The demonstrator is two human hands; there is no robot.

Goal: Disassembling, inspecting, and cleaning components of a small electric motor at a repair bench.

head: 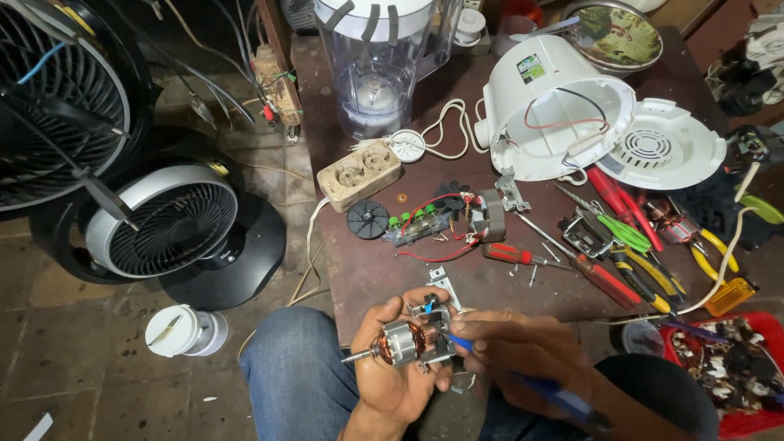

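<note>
Item held: we note a small electric motor with copper windings and a bare shaft pointing left, cradled in the left hand above the knees, just off the near edge of the brown table. The left fingers curl closed around the motor's body from below.

Right hand: fingers pinched tight around a blue-handled tool, its tip touching the motor's right end.

On the table, well apart from the hands, we list: a red-handled screwdriver, a small circuit board with green parts and red wires, a black toothed disc, a beige double socket, a clear blender jug, a white appliance shell lying on its side with a round white vented base beside it, and yellow-handled pliers.

On the floor at left: a black and grey fan.
</note>
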